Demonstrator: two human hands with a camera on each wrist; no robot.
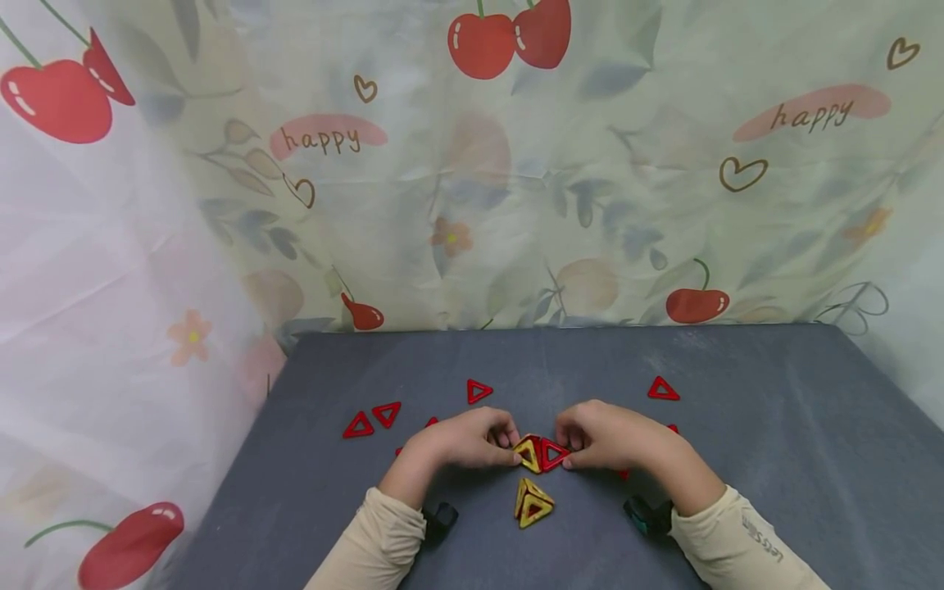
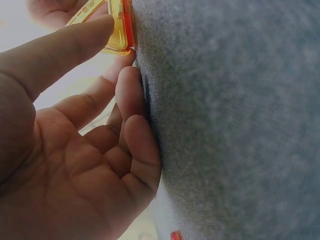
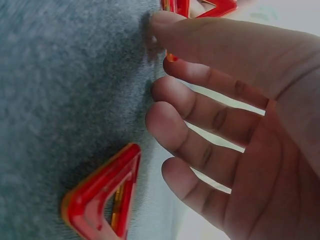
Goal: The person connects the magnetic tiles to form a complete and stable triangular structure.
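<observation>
My left hand [image 1: 468, 440] pinches a yellow triangular tile [image 1: 528, 456] by its left side, between thumb and index finger. In the left wrist view the thumb presses on that yellow tile [image 2: 119, 35], while the other fingers curl loosely against the grey cloth. Side by side with it stands a red triangular tile [image 1: 555, 456], leaning together as one small raised shape. At its right corner, my right hand [image 1: 615, 434] pinches the red tile [image 3: 182, 7] with thumb and index finger. Just in front sits a small yellow pyramid [image 1: 533, 506] of triangular tiles.
Several loose red triangles lie around on the grey table [image 1: 774, 459]: one red triangle [image 1: 359, 425] at left, another red triangle [image 1: 478, 391] behind my left hand, a red triangle [image 1: 663, 389] at back right. Below my right fingers lies a red triangle [image 3: 92, 197]. A patterned curtain [image 1: 516, 205] closes the back.
</observation>
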